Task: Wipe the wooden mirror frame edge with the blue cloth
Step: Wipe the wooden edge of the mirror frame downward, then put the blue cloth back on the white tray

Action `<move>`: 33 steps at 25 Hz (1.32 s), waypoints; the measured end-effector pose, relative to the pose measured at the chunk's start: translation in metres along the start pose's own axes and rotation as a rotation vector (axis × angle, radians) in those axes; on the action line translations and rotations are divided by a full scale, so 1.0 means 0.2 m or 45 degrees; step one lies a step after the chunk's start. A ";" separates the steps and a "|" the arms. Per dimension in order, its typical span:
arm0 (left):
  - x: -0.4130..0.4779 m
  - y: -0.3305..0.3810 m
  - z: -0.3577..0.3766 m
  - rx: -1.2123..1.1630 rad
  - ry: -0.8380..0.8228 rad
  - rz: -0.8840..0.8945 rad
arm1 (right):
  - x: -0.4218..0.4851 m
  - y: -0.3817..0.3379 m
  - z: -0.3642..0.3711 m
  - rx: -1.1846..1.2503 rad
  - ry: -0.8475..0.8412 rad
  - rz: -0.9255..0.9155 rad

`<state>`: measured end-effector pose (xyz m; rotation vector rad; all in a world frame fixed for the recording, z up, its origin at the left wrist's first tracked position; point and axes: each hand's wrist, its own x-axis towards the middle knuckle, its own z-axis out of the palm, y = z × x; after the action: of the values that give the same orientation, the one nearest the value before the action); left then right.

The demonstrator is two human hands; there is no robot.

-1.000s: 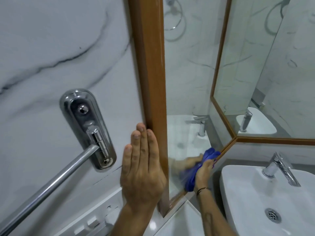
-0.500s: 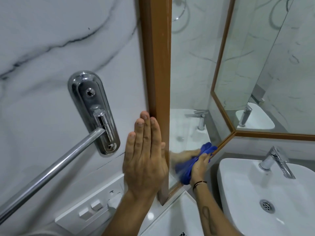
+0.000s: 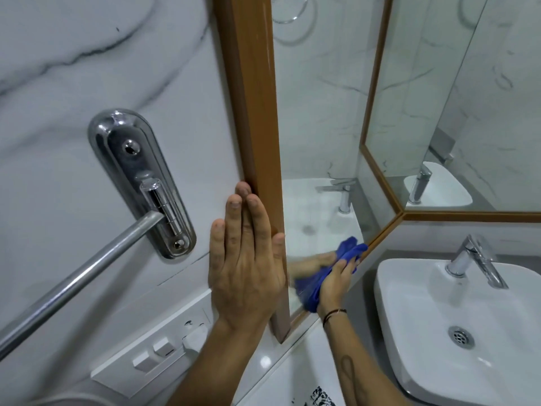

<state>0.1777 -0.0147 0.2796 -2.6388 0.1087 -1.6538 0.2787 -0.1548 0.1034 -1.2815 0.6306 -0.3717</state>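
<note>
Marble wall [image 3: 87, 68], white with grey veins, across the left half. Mirror [image 3: 319, 112] to its right, bordered by a wooden mirror frame [image 3: 253, 98] running upright down the middle, with a lower edge slanting right toward a corner. White washbasin [image 3: 433, 323] at near right, chrome faucet [image 3: 474, 262] at its far rim, drain [image 3: 461, 336] in the bowl. Chrome towel bar [image 3: 73, 285] angling from near left up to an oval chrome bracket [image 3: 143, 183] on the wall. White switch plate [image 3: 152, 344] below the bracket, near the bottom. Left hand [image 3: 246, 259] flat against the wall, fingers straight and pressed together, alongside the outer edge of the upright frame piece, thumb resting on the frame's front face. Right hand [image 3: 336, 276] lower and to the right, fingers curled and bunched around the blue cloth [image 3: 322, 279], dark band on its wrist. Cloth pressed against the slanted lower frame edge and the glass just above it, doubled by a reflection in the mirror.
</note>
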 end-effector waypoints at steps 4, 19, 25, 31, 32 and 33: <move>-0.02 -0.01 0.02 0.003 0.004 0.015 | -0.08 0.08 -0.01 0.107 -0.048 0.048; -0.04 0.01 -0.06 -0.032 -0.140 0.010 | -0.75 0.23 -0.40 -0.402 -0.653 -0.435; -0.50 0.11 -0.15 -0.229 -0.427 -0.063 | -0.69 0.33 -0.68 -1.309 -0.807 -0.833; -1.28 0.15 -0.20 -0.302 -1.032 -0.131 | -0.63 0.69 -0.83 -1.722 -0.924 -0.581; -1.36 0.14 -0.19 -0.259 -1.223 -0.147 | -0.62 0.78 -0.85 -1.791 -1.009 -0.519; -1.46 0.13 -0.17 -0.190 -1.357 -0.125 | -0.64 0.86 -0.89 -1.870 -1.108 -0.465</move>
<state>0.0198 -0.0185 0.0302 -3.2527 0.0711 -0.0775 0.0543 -0.1710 -0.0609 -2.7192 -0.2326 0.5110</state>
